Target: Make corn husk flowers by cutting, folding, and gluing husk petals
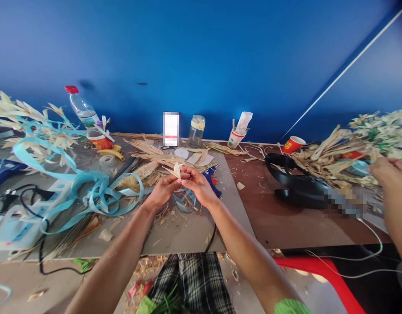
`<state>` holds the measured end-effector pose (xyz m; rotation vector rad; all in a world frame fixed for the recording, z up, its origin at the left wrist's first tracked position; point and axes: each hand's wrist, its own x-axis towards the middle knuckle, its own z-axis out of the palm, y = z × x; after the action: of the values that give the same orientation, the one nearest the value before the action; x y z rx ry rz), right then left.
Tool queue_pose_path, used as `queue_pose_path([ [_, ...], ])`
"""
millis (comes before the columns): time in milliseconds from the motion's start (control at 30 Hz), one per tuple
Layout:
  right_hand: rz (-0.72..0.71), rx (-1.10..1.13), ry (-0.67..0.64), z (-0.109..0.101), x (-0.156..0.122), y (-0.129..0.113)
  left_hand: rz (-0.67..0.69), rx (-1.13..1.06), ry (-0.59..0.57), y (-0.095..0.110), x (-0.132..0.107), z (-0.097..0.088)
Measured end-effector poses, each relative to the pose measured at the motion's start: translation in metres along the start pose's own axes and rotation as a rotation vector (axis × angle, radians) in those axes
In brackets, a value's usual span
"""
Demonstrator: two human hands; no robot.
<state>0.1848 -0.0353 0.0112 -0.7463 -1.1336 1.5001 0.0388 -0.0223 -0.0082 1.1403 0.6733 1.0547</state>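
My left hand point(163, 191) and my right hand point(198, 185) meet above the middle of the table, fingertips pinched together on a small pale curled husk piece point(177, 169). Both hands are closed around it. Under them lie husk scraps and a loop of light blue ribbon point(184, 203) on the grey board point(230, 218). A blue glue gun point(210, 179) lies just behind my right hand.
Light blue ribbon coils point(89, 187) and husk flowers lie at the left, with a water bottle point(84, 110), a glass jar point(196, 130) and paper cups point(235, 137) at the back. A black object point(295, 185) and another person's hand point(389, 172) are at the right.
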Motion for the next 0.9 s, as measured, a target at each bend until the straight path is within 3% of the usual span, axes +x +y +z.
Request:
queue_pose_path([
  [267,0.018,-0.008,0.048,0.000,0.001,0.003,0.090,0.296,0.015,0.007,0.000,0.006],
  [567,-0.038,-0.044,0.079,-0.003,0.002,0.008,0.248,0.628,0.075,0.002,0.001,0.004],
  [800,0.038,0.295,0.128,-0.013,0.008,0.002,0.388,0.790,0.045,0.004,0.000,0.007],
  [900,0.004,0.344,0.162,-0.019,0.010,-0.003,0.487,0.922,0.044,0.003,0.000,0.008],
])
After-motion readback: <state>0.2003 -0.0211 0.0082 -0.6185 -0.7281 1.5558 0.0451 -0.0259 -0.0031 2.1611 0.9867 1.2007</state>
